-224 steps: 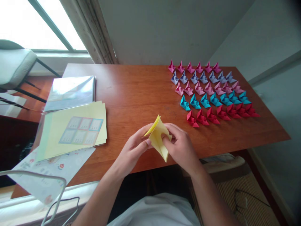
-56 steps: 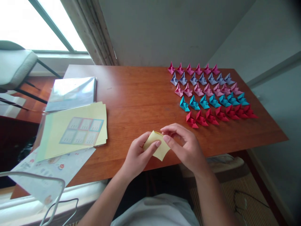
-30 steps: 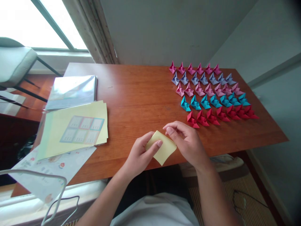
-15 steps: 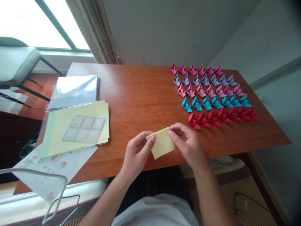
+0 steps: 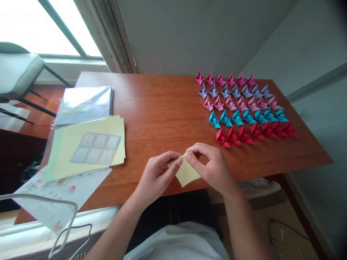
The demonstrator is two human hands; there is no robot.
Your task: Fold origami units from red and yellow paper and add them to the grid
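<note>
A small piece of folded yellow paper (image 5: 187,174) is held over the front edge of the wooden table (image 5: 151,119). My left hand (image 5: 159,173) pinches its upper left part between thumb and fingers. On the upper edge, near the middle, the thumb and fingers of my right hand (image 5: 210,164) are closed. Both thumbs lie on the near face of the paper, close together. Part of the paper's right side is behind my right hand.
Folded paper boats stand in rows at the right: magenta (image 5: 221,80), lilac (image 5: 225,92), pink (image 5: 231,103), turquoise (image 5: 236,117) and red (image 5: 245,136). At the left lie yellow sheets (image 5: 61,151), a plastic-wrapped pack (image 5: 84,104) and a printed white sheet (image 5: 65,195).
My right hand has slid left along the paper's upper edge, closer to my left thumb. The paper has shifted and tilted slightly, its lower corner now a little lower and further right.
</note>
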